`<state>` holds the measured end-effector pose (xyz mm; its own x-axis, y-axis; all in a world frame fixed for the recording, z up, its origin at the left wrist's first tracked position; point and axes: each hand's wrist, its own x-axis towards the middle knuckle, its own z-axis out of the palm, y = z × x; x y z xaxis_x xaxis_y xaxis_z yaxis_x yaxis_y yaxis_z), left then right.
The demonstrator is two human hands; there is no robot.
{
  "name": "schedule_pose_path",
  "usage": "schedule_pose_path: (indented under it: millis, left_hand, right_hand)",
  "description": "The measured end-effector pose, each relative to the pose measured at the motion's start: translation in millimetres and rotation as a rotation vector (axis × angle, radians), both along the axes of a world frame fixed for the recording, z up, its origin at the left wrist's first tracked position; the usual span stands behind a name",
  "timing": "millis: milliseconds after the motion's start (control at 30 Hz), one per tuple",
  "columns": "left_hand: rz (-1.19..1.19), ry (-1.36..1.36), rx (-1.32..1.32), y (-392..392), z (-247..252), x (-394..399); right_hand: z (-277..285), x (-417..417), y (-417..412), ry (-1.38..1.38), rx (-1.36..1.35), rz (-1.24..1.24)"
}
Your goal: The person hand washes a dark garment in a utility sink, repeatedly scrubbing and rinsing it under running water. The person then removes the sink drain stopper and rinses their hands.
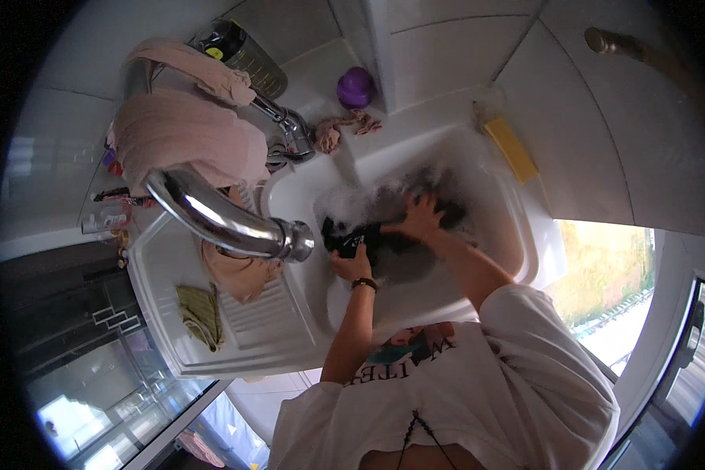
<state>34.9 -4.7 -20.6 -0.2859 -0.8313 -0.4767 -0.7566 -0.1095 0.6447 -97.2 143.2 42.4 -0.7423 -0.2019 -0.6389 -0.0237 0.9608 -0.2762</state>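
Soapy grey water and white foam fill the basin of a white laundry sink (pixel 273 194). My left hand (pixel 351 263), with a dark bracelet at its wrist, grips a wet black cloth (pixel 345 236) that bears a small white print. My right hand (pixel 418 218) is spread out, fingers apart, at the water's surface to the right of that cloth. Beyond its fingertips a dark fabric (pixel 451 212) lies partly under the water; suds and blur hide its shape. Whether the right fingers touch this fabric I cannot tell.
A chrome spout (pixel 229 220) curves over the sink's left side, with a pink cloth (pixel 188 135) draped behind it. On the ribbed drainboard lie a beige cloth (pixel 244 273) and an olive cloth (pixel 200 314). A purple object (pixel 355 88) and a yellow bar (pixel 511 150) rest on the ledges.
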Motion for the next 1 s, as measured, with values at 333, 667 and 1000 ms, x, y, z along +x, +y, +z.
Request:
schedule_pose_path:
  millis: [333, 667, 1000]
  left_hand:
    - [-0.464, -0.388, 0.026, -15.3, 36.8, -31.9]
    - [0.030, 1.055, 1.601, -19.0, -1.2, -12.4]
    - [-0.069, 1.152, 1.539, -24.8, 59.2, -28.0]
  right_hand:
    - [-40.8, 17.3, 10.1, 0.120, 0.005, 0.056]
    - [79.2, 77.6, -39.5, 0.149, -0.633, 0.230]
    - [82.2, 80.5, -60.5, 0.774, -0.859, 0.375]
